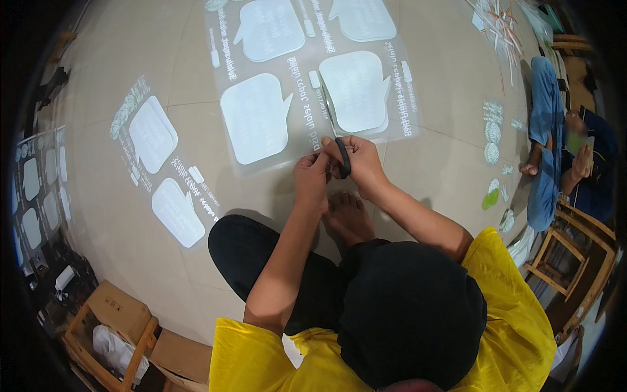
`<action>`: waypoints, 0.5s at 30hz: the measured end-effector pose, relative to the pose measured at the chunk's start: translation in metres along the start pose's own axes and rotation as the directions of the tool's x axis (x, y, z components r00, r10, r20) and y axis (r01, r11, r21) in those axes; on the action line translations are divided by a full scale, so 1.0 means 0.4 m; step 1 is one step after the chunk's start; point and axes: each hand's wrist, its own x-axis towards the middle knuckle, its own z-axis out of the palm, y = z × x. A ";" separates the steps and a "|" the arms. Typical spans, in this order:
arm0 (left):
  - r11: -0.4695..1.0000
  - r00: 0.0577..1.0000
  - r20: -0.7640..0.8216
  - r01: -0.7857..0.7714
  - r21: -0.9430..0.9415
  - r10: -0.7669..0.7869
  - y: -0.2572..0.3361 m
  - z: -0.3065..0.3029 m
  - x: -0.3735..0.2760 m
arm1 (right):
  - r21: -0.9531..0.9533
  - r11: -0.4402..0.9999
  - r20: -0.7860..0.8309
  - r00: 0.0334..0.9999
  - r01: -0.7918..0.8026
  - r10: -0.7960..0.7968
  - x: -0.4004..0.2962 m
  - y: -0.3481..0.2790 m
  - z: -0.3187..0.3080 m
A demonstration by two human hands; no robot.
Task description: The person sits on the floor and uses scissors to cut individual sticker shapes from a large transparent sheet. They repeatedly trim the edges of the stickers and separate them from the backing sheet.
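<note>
In my right hand [363, 159] is a pair of scissors [344, 159] with a black handle. The narrow blades point away from me, along the near edge of a large clear plastic sheet [300, 130]. White speech-bubble shapes and mirrored lettering are printed on that sheet, which lies on the tiled floor. With its fingertips, my left hand [312, 179] pinches the sheet's near edge, close beside the right hand. A bubble shape [353, 90] lies just beyond the blades. My bare foot [349, 218] rests on the floor below both hands.
A smaller printed sheet [165, 147] lies to the left. At right, a person in jeans [541, 142] sits by small cut pieces [492, 132] and thin strip scraps [504, 32]. Wooden furniture [563, 259] stands behind them; cardboard boxes [117, 311] are at lower left.
</note>
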 end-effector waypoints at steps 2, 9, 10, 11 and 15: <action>1.000 1.000 0.002 0.005 0.025 -0.005 0.006 0.008 -0.005 | 0.009 1.000 -0.004 1.000 0.005 -0.005 0.021 -0.002 -0.003; 0.998 1.000 0.025 -0.014 0.063 0.012 0.033 0.006 -0.009 | 0.031 0.999 -0.008 0.999 0.033 -0.033 0.051 -0.015 0.011; 0.999 1.000 0.010 0.007 0.051 -0.007 0.036 0.009 -0.012 | 0.029 0.999 -0.007 0.999 0.036 -0.036 0.059 -0.018 0.008; 0.999 1.000 -0.005 0.027 0.039 -0.027 0.038 0.014 -0.016 | 0.027 0.999 -0.006 0.999 0.039 -0.038 0.068 -0.023 0.004; 0.999 0.998 -0.060 0.034 0.010 -0.034 0.043 0.032 -0.034 | 0.038 0.998 -0.026 0.999 0.047 -0.046 0.086 -0.043 0.009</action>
